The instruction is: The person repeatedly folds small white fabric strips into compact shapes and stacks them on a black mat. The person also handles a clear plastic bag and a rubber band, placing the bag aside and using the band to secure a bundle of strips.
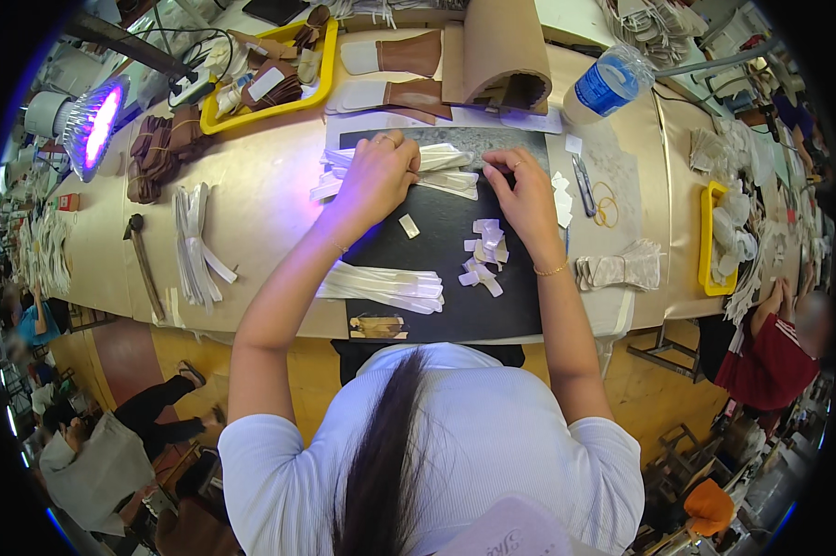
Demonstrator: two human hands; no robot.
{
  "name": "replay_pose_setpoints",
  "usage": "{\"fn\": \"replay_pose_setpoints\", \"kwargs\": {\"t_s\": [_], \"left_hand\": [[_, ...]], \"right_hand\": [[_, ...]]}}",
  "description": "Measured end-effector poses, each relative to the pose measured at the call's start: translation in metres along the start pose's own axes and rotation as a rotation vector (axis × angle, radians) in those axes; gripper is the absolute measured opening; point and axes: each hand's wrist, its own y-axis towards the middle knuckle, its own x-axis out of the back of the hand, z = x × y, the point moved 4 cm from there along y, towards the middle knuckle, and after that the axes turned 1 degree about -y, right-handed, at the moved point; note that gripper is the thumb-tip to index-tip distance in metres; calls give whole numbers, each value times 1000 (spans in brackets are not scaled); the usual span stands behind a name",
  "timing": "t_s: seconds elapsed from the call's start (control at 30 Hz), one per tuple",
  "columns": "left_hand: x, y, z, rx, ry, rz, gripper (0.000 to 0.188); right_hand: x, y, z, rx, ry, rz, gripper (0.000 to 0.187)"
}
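"Strips (448, 171) lie where, exactly?"

"Just beneath the left hand (381, 171), running out toward the right hand (521, 185)."

"How are the hands posed?"

"Both reach forward, backs up. The left one curls over the strips; the right one bends inward at their near end, thumb and forefinger close together."

"Gripping anything?"

"Cannot tell for either. The left fingertips are hidden behind its own knuckles, and anything between the right finger and thumb is too small to make out. The left hand also covers part of the strips."

"And around them?"

"Below both hands, a black mat (381, 243) on a gold-toned table (260, 167). Nearer the body than the right hand, pale scraps (484, 259). Far left of the left hand, a lamp (94, 128) glows violet. Beyond, people sit in a cluttered room, blurred and bent at the rim."
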Motion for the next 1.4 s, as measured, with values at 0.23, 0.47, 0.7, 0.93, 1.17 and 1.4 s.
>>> {"fn": "replay_pose_setpoints", "kwargs": {"t_s": [0.23, 0.47, 0.7, 0.93, 1.17, 1.4], "left_hand": [[-3, -9, -5, -128, 90, -142, 13], [30, -7, 7, 134, -333, 200, 14], [94, -42, -9, 259, -553, 301, 17], [46, -118, -29, 398, -559, 799, 17], [44, -103, -47, 19, -220, 336, 25], [-36, -50, -86, -457, -241, 209, 38]], "right_hand": [[21, -24, -9, -148, 138, -54, 17], [42, -55, -3, -206, 85, 206, 17], [24, -67, 0, -67, -34, 272, 20], [23, -72, 1, 39, -48, 245, 15], [22, -76, 5, 124, -104, 183, 16], [19, -75, 12, 280, -230, 132, 18]]}}
